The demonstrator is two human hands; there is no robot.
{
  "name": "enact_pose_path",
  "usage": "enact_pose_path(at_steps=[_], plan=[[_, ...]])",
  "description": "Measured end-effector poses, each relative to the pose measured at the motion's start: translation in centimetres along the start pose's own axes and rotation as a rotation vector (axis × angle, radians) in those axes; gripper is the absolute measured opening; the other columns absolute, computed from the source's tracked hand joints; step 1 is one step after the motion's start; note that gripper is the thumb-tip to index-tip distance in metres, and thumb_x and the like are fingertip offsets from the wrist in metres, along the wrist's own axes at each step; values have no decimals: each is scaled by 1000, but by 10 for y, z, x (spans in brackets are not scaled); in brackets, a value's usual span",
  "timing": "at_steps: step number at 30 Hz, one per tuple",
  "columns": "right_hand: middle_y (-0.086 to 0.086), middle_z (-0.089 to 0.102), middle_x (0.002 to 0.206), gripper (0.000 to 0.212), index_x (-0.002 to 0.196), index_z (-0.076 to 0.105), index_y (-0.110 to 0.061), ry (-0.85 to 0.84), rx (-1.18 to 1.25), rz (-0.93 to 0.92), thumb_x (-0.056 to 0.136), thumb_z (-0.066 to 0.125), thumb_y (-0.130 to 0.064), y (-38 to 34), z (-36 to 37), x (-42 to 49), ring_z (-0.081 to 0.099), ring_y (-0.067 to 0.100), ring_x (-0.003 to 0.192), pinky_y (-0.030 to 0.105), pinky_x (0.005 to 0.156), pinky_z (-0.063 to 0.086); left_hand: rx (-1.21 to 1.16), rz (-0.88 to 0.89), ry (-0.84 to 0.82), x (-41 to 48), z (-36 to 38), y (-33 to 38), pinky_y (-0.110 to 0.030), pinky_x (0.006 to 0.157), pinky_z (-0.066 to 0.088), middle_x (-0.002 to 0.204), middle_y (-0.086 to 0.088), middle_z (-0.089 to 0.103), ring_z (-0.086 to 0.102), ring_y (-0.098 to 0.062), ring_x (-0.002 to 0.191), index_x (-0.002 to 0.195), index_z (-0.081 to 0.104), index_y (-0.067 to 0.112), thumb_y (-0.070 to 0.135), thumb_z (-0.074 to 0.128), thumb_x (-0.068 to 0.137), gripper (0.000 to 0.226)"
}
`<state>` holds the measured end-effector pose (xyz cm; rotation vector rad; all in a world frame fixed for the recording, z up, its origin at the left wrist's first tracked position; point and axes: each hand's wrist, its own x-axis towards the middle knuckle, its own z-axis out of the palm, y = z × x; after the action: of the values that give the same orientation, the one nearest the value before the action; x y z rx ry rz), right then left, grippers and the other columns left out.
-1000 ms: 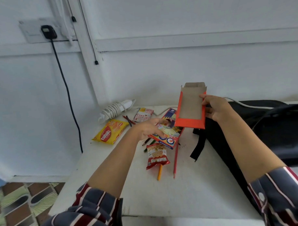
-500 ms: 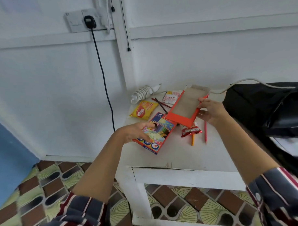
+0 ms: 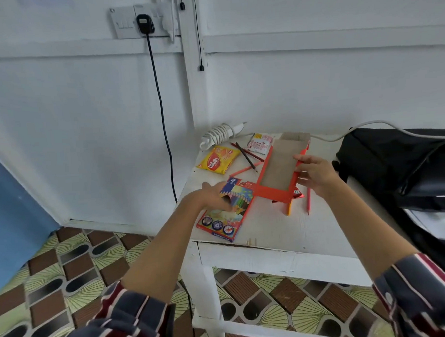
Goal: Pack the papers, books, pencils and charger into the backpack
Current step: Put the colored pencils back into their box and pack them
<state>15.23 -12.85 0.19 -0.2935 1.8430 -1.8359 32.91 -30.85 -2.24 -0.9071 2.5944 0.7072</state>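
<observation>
While right hand [image 3: 317, 176] fingers pinch the one tray [image 3: 279, 166], five pencils [image 3: 308, 203] lie around it on the worktop [image 3: 269, 229]; left hand [image 3: 212, 197] fingers rest on the one box [image 3: 233, 218] beside it, grip unclear; backpack [image 3: 382, 157] cut off.

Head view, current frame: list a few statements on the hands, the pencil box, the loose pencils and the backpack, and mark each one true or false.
1. The right hand holds the orange cardboard tray. True.
2. The left hand grips the yellow snack packet. False: it is at the pencil box, and the packet lies apart from it.
3. The black backpack is to the right of the tray. True.
4. Every pencil is packed away. False: a pink pencil and others lie loose on the table.
</observation>
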Motion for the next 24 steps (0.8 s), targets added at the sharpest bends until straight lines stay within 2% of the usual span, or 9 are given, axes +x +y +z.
enact_pose_path(at_steps=[2, 6, 10, 14, 18, 24], plan=[[4, 58, 88, 30, 106, 59, -6, -7, -41, -10, 88, 45, 13, -1, -1, 0, 59, 21, 81, 37, 81, 50, -121, 10, 99, 6, 9, 12, -45, 110, 28, 149, -19, 17, 22, -37, 137, 149, 0, 30, 52, 65, 80, 98], [5, 57, 89, 32, 111, 58, -5, -12, -34, -18, 88, 44, 14, -3, -5, 3, 57, 23, 88, 36, 80, 50, -52, -9, 159, 16, 29, 33, -50, 108, 25, 149, -18, 19, 19, -37, 138, 148, -9, 29, 63, 67, 70, 114], [7, 58, 95, 31, 108, 56, -5, -5, 53, -45, 87, 45, 15, -1, -8, 8, 59, 20, 81, 38, 84, 50, 1, -24, 198, 17, 29, 38, -51, 104, 28, 147, -17, 17, 17, -36, 137, 148, -7, 30, 55, 78, 62, 124], [6, 57, 102, 30, 112, 55, -5, 56, 142, -105, 89, 47, 12, -2, -6, 15, 58, 23, 96, 36, 85, 51, -73, 48, 173, 10, 17, 35, -50, 108, 25, 145, -16, 11, 10, -34, 137, 148, -9, 27, 44, 85, 58, 132], [7, 53, 116, 31, 116, 56, -4, 137, 199, -141, 89, 50, 10, -2, 2, 23, 57, 23, 104, 31, 81, 53, -89, 116, 160, 5, 7, 37, -48, 108, 27, 142, -10, 14, 13, -29, 135, 148, -11, 29, 44, 86, 56, 134], [8, 52, 121, 33, 119, 55, -5, 157, 285, -121, 89, 51, 8, 1, 15, 28, 56, 21, 104, 28, 80, 52, -116, 155, 190, 3, 4, 45, -47, 109, 26, 136, -8, 15, 13, -29, 133, 148, -9, 28, 43, 87, 55, 134]])
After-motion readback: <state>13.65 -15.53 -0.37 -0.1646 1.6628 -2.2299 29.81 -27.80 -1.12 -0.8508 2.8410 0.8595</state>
